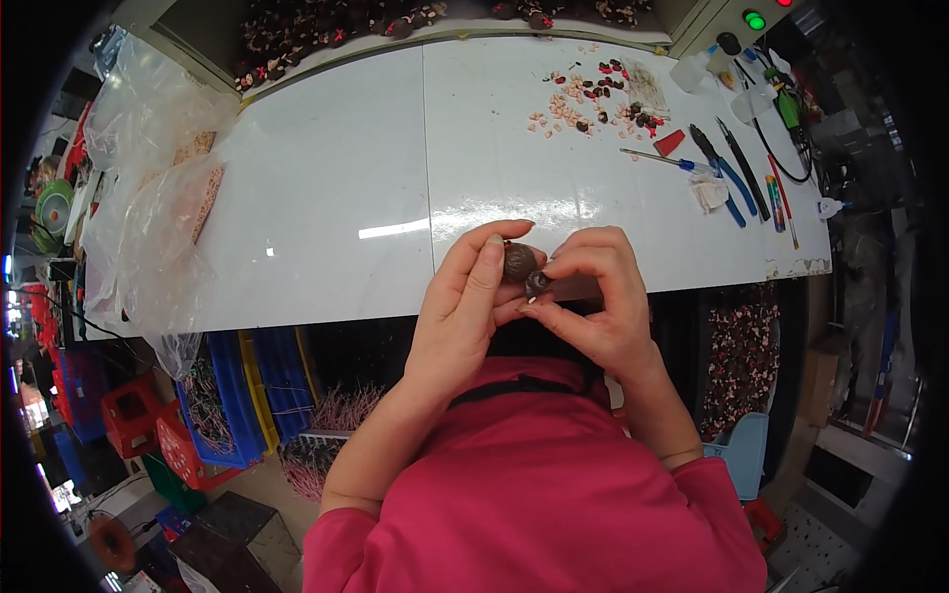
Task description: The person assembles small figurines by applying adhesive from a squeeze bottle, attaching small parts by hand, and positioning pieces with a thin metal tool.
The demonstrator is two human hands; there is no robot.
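Note:
My left hand (470,287) is closed round a dark brown, rounded piece (519,262), held above the table's near edge. Close against it, my right hand (598,296) pinches a smaller dark part (537,283) between thumb and fingers. A tiny pale tip shows at the right thumb. Whether the two dark parts are joined, I cannot tell. On the white table (336,227) beyond my hands lies a scatter of small pale pink pieces (568,107), with dark and red bits (605,84) among them.
Blue-handled pliers (727,178), black tweezers (741,163), a screwdriver (657,158) and a red wedge-shaped piece (669,142) lie at right. Clear plastic bags (148,217) cover the left end. A raised tray (445,35) of dark pieces spans the back. Blue bins (227,395) stand below left.

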